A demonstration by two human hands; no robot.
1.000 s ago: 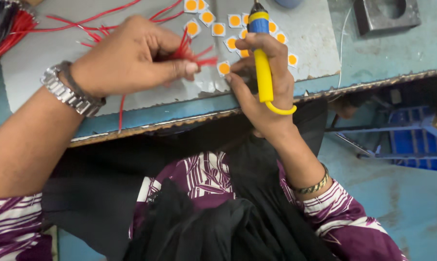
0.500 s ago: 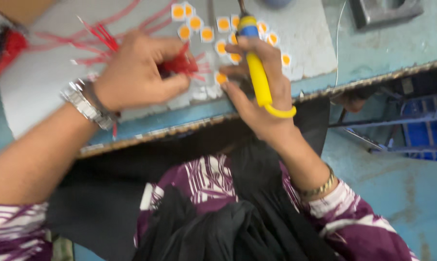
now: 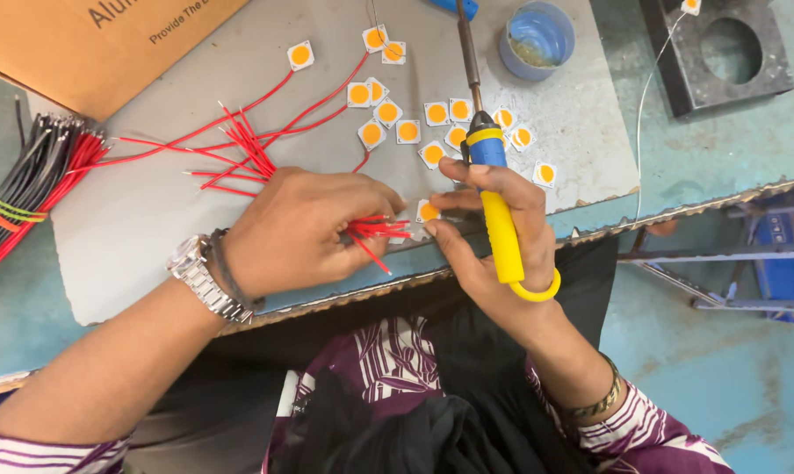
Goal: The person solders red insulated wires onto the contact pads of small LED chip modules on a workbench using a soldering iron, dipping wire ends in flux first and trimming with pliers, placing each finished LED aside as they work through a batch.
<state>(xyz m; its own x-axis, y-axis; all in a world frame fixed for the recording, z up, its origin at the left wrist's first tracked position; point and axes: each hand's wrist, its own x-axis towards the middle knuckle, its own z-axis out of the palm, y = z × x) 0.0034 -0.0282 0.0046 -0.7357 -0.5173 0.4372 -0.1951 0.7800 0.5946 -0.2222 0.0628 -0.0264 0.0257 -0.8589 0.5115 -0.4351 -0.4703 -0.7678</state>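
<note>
On the tabletop (image 3: 696,167) there's a grey mat (image 3: 151,219) with a cardboard box (image 3: 90,44) at the far left corner. The left hand (image 3: 305,233) is pinched around a bunch of red wires (image 3: 375,230) near the front edge, the right hand (image 3: 494,237) is gripping a yellow-handled soldering iron (image 3: 494,202), tip pointing away over the scattered square orange LED chips (image 3: 436,114).
</note>
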